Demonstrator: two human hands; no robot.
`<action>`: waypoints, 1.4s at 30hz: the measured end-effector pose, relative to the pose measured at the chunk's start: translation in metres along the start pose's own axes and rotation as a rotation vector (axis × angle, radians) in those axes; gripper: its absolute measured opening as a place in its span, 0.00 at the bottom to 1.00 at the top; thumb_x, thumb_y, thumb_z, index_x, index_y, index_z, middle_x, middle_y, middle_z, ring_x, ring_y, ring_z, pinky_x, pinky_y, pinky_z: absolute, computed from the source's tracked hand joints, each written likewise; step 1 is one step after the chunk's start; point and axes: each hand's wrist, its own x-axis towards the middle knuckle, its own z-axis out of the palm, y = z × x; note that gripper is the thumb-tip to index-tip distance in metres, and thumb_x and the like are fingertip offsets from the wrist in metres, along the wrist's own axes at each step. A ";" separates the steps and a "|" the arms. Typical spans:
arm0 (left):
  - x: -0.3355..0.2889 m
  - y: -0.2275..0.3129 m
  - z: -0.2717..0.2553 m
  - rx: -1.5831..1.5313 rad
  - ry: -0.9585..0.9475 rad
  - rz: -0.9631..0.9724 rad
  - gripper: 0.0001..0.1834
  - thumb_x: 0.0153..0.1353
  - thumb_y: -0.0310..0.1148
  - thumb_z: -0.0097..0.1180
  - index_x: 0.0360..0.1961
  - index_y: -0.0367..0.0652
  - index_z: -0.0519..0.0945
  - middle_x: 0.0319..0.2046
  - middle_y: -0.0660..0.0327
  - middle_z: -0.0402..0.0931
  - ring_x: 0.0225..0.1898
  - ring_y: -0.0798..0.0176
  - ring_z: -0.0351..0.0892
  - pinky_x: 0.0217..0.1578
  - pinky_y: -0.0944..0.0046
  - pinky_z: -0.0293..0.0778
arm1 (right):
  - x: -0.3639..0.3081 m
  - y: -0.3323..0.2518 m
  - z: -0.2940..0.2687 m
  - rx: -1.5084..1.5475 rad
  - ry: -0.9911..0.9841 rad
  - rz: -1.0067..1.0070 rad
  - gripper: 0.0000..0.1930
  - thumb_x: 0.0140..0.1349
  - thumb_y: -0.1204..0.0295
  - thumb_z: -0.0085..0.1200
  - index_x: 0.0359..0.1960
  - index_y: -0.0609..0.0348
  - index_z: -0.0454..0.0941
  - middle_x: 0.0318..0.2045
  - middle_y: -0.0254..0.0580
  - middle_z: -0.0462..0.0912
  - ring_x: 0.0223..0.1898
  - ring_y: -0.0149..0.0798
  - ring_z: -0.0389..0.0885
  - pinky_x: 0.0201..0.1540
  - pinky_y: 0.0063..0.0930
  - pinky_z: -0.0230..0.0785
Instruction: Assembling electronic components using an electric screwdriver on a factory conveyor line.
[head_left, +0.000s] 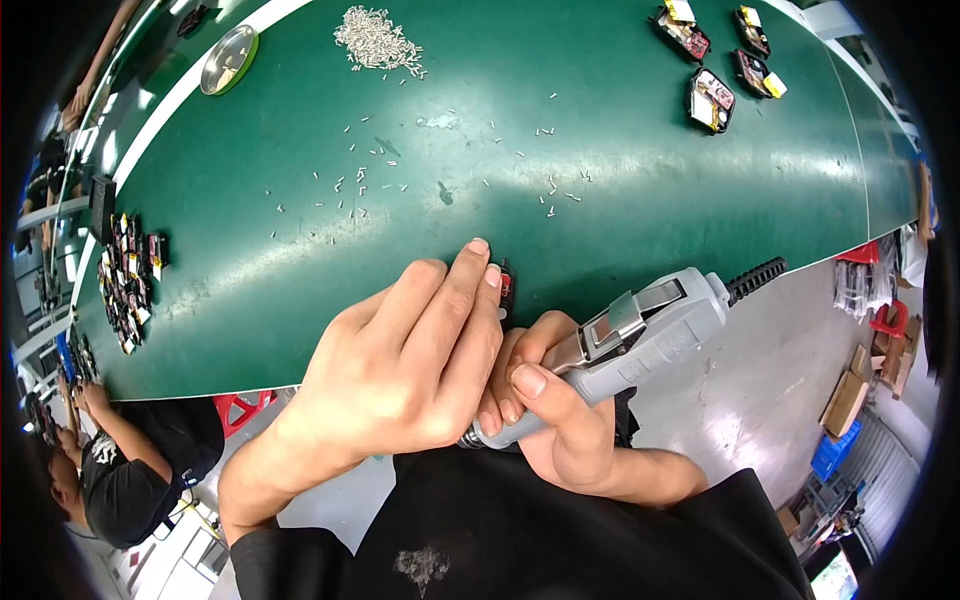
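Note:
My left hand (pixel 410 350) is at the table's near edge, its fingers curved forward and close together. Against its fingertips is a small black housing with red inside (pixel 506 285), mostly covered by the hand. The left thumb is hidden. My right hand (pixel 565 420) is wrapped round a grey electric screwdriver (pixel 645 330) with a metal lever on its upper side. Its front end points left and down, beneath my left palm, so the bit does not show. A black ribbed cable sleeve (pixel 757 280) sticks out of its back end.
On the green table (pixel 600 130) lie a heap of small silver screws (pixel 375 42) and several scattered ones. A round dish (pixel 230 62) stands far left. Open black housings (pixel 710 100) lie far right, and a cluster of housings (pixel 128 280) left. A co-worker (pixel 150 450) sits at left.

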 end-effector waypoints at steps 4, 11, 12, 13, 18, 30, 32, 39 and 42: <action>0.000 0.000 0.003 0.087 0.042 0.059 0.17 0.39 0.20 0.59 0.35 0.23 0.78 0.39 0.42 0.77 0.28 0.56 0.77 0.23 0.66 0.75 | 0.002 0.000 0.001 -0.013 0.004 0.007 0.05 0.61 0.80 0.49 0.35 0.64 0.65 0.26 0.42 0.72 0.25 0.33 0.74 0.30 0.30 0.71; -0.001 0.002 0.005 0.143 0.056 0.089 0.18 0.37 0.20 0.59 0.34 0.22 0.78 0.38 0.42 0.77 0.28 0.55 0.78 0.23 0.66 0.76 | 0.001 -0.001 0.003 -0.045 0.038 -0.001 0.05 0.62 0.80 0.49 0.35 0.64 0.65 0.24 0.41 0.72 0.24 0.33 0.74 0.30 0.28 0.71; 0.000 0.001 0.004 0.139 0.056 0.087 0.18 0.37 0.20 0.59 0.34 0.22 0.78 0.38 0.42 0.77 0.28 0.55 0.78 0.23 0.66 0.76 | 0.001 -0.001 0.003 -0.047 0.042 0.001 0.05 0.62 0.80 0.49 0.35 0.64 0.65 0.24 0.41 0.72 0.24 0.33 0.74 0.30 0.28 0.71; 0.001 0.000 0.004 0.162 0.056 0.125 0.15 0.39 0.22 0.57 0.31 0.22 0.78 0.35 0.42 0.78 0.28 0.56 0.77 0.25 0.67 0.77 | 0.001 -0.002 0.004 -0.068 0.044 0.010 0.05 0.62 0.80 0.49 0.35 0.64 0.65 0.25 0.40 0.72 0.25 0.32 0.73 0.30 0.27 0.70; 0.002 0.005 0.004 0.194 0.029 0.157 0.14 0.41 0.25 0.55 0.27 0.22 0.79 0.31 0.42 0.77 0.27 0.56 0.76 0.27 0.68 0.78 | -0.001 -0.002 -0.002 -0.154 0.049 0.006 0.05 0.61 0.80 0.50 0.35 0.64 0.66 0.29 0.38 0.71 0.29 0.28 0.71 0.33 0.23 0.66; -0.005 0.012 0.007 0.098 0.042 -0.027 0.15 0.42 0.24 0.55 0.30 0.22 0.79 0.36 0.41 0.76 0.32 0.53 0.76 0.29 0.65 0.78 | 0.005 -0.013 0.002 -0.075 -0.055 0.016 0.06 0.61 0.80 0.49 0.35 0.63 0.64 0.19 0.39 0.68 0.21 0.31 0.70 0.25 0.26 0.67; -0.011 0.015 0.006 0.048 -0.028 -0.070 0.21 0.39 0.19 0.59 0.39 0.20 0.76 0.45 0.40 0.74 0.36 0.50 0.76 0.30 0.61 0.77 | 0.009 -0.034 0.000 -0.071 -0.236 -0.011 0.07 0.62 0.78 0.48 0.38 0.61 0.62 0.17 0.38 0.67 0.19 0.31 0.69 0.24 0.26 0.66; -0.013 0.014 0.007 -0.011 -0.008 -0.084 0.21 0.42 0.16 0.59 0.41 0.20 0.76 0.47 0.39 0.73 0.37 0.50 0.76 0.32 0.60 0.77 | 0.054 -0.113 0.030 -0.457 -0.569 -0.297 0.17 0.65 0.54 0.50 0.35 0.55 0.65 0.13 0.30 0.67 0.13 0.28 0.68 0.22 0.22 0.65; -0.016 0.014 0.011 -0.004 0.009 -0.111 0.20 0.42 0.15 0.59 0.41 0.20 0.76 0.47 0.40 0.73 0.36 0.51 0.76 0.32 0.60 0.77 | 0.068 -0.111 0.031 -0.471 -0.550 -0.310 0.17 0.66 0.53 0.49 0.35 0.54 0.65 0.13 0.30 0.65 0.13 0.27 0.66 0.23 0.22 0.63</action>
